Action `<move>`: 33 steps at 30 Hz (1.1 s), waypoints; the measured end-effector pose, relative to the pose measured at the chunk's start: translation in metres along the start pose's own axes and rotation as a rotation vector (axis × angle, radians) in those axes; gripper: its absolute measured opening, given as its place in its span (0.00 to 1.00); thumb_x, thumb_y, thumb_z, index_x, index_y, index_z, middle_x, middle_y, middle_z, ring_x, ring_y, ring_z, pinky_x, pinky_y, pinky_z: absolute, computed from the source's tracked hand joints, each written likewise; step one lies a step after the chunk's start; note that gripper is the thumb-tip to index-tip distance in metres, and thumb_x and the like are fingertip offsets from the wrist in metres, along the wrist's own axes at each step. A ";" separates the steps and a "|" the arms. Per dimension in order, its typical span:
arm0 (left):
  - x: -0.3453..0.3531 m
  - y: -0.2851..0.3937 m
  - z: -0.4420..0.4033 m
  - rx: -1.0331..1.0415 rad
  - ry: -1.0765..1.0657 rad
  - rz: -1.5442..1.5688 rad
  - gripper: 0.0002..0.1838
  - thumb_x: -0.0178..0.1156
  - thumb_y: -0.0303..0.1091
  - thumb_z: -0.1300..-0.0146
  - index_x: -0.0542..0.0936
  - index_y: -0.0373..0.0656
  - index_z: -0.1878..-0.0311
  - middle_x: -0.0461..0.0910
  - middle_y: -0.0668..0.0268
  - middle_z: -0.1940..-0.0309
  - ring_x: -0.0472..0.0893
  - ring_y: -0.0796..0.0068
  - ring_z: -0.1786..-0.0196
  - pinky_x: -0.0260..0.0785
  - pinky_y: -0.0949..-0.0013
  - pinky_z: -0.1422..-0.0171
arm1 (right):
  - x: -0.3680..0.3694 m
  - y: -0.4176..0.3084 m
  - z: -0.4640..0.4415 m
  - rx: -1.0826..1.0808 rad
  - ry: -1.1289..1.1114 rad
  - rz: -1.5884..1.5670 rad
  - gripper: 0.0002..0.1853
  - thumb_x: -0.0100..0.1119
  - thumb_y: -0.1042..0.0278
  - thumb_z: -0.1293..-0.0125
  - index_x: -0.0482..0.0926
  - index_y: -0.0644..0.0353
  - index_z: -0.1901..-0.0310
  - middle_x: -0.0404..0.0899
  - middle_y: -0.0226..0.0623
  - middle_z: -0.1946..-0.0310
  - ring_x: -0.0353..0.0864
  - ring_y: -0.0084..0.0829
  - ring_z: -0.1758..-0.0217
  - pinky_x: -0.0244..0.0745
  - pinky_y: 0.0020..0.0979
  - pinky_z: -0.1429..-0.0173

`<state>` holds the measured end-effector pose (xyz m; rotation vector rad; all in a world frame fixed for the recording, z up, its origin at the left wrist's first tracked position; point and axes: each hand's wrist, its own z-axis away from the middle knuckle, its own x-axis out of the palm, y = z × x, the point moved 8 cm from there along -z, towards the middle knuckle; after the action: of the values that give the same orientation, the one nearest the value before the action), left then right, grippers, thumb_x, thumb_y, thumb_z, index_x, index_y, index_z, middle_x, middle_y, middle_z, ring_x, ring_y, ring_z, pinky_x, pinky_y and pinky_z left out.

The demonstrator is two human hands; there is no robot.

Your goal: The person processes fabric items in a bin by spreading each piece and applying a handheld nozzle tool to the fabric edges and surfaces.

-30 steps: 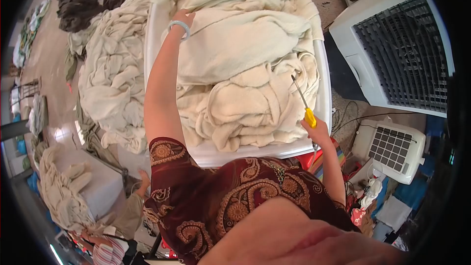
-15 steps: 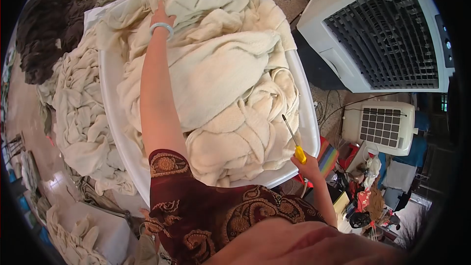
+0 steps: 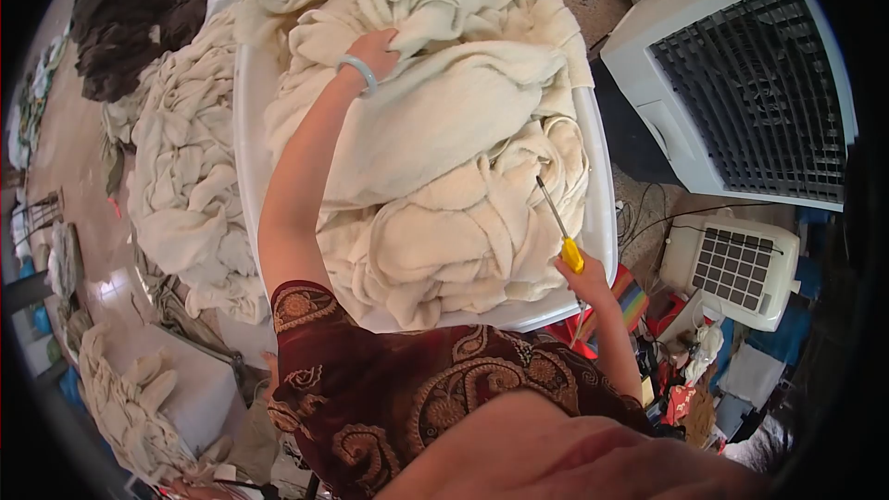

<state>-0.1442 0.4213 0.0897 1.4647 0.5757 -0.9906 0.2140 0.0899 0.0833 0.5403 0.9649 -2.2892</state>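
A large white tub (image 3: 243,130) is heaped with cream, fleecy cloth (image 3: 444,130). My left hand (image 3: 375,51), with a pale bangle (image 3: 361,72) at its wrist, reaches over the heap; its fingers are curled into a fold of the cloth and partly hidden by it. Low at the tub's right side, my right hand (image 3: 585,278) is closed round the yellow handle of a screwdriver (image 3: 571,255). The screwdriver's dark shaft slants up and left over the cloth, tip outward.
More cream cloth (image 3: 190,176) lies on the floor left of the tub, with dark brown cloth (image 3: 139,14) behind it. An air cooler (image 3: 741,83) stands at the right, near cables and a pale panelled unit (image 3: 736,268). Assorted clutter sits at lower right.
My left hand has drawn back toward me and right across the heap, its fingers now curled into the cloth. My right hand still holds the screwdriver. The view has shifted slightly.
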 end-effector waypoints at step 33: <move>0.167 0.212 0.345 -0.730 0.014 1.783 0.37 0.38 0.62 0.41 0.60 0.33 0.46 0.70 0.50 0.54 0.71 0.59 0.51 0.67 0.64 0.52 | -0.084 0.076 0.047 -0.379 -0.145 0.037 0.21 0.57 0.50 0.47 0.75 0.61 0.61 0.74 0.34 0.80 0.73 0.23 0.82 0.69 0.25 0.75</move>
<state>0.0325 0.0203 0.0926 0.7664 -0.4234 0.6122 0.3192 0.0423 0.1232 0.2259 1.2631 -2.0112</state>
